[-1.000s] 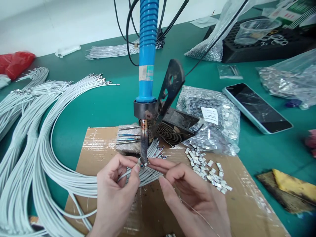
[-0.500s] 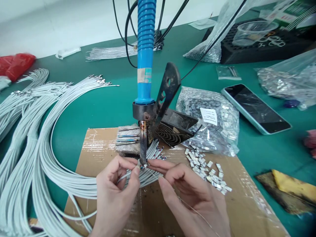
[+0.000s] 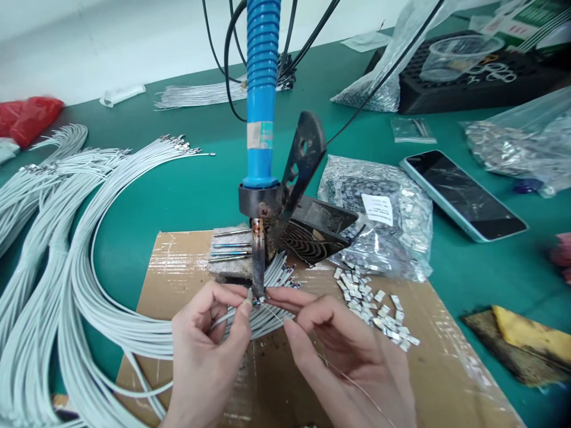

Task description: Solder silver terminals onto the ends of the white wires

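Observation:
A blue-handled soldering iron (image 3: 261, 89) hangs upright in a dark metal holder (image 3: 303, 160), its blackened tip pointing down between my hands. My left hand (image 3: 209, 351) pinches the end of a white cable (image 3: 220, 321) just left of the tip. On the right, my right hand (image 3: 348, 351) holds a thin solder wire (image 3: 357, 385), whose end reaches the tip; its index finger extends to a tiny metal piece (image 3: 262, 300) there. Fingers partly hide what lies between them. More white cables (image 3: 270, 318) fan out behind on the cardboard (image 3: 178, 255).
Long bundles of white cable (image 3: 93, 267) curve across the left. Small metal clips (image 3: 379, 309) lie scattered right of my hands, below a clear bag (image 3: 379, 214) of parts. A phone (image 3: 464, 193), a stained yellow cloth (image 3: 526, 339) and a black tray (image 3: 468, 89) are farther right.
My thumbs have shifted very slightly left. The iron and cables look nearly the same, with a slight shift of the view.

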A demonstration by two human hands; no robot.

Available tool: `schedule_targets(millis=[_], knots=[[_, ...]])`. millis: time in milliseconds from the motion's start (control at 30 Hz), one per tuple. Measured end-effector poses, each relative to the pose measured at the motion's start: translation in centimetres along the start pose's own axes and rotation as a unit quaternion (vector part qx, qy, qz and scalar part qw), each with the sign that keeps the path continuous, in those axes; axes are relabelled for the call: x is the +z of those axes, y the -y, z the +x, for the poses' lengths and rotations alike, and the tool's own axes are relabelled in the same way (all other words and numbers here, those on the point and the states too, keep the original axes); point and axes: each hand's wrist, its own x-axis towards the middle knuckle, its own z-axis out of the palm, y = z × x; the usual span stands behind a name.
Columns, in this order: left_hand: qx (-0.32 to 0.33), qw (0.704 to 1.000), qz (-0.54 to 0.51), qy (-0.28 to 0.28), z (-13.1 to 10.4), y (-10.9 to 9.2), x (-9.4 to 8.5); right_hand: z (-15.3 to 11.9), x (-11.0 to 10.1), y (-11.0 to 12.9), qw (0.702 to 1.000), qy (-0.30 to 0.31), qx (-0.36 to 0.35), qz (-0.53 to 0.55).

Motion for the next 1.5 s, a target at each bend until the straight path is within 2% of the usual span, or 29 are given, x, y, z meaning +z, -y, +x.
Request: schedule_targets(millis=[400,567,1000,1233,1400,1500], knots=[[0.007,1.0,0.003,-0.016,0.0,-0.1,0.2,0.2,0.1,0.0,1.0,0.001,-0.005,-0.005],[0.0,1.0,0.011,0.011,0.1,0.0,-0.1,0.2,0.0,-0.1,1.0,0.0,-0.002,-0.014],[0.001,1.0,0.002,-0.009,0.2,-0.3,0.2,0.1,0.1,0.2,1.0,-0.003,0.002,0.0],[-0.007,1.0,0.007,0.007,0.0,-0.4,0.2,0.2,0.1,0.2,1.0,-0.004,0.014,-0.005],[-0.007,0.998,-0.027,-0.057,-0.2,-0.7,0.9,0.2,0.2,0.2,1.0,-0.003,0.005,-0.002],[-0.003,1.0,-0.012,-0.028,-0.1,-0.4,0.5,0.1,0.3,0.1,1.0,-0.01,0.008,-0.007]])
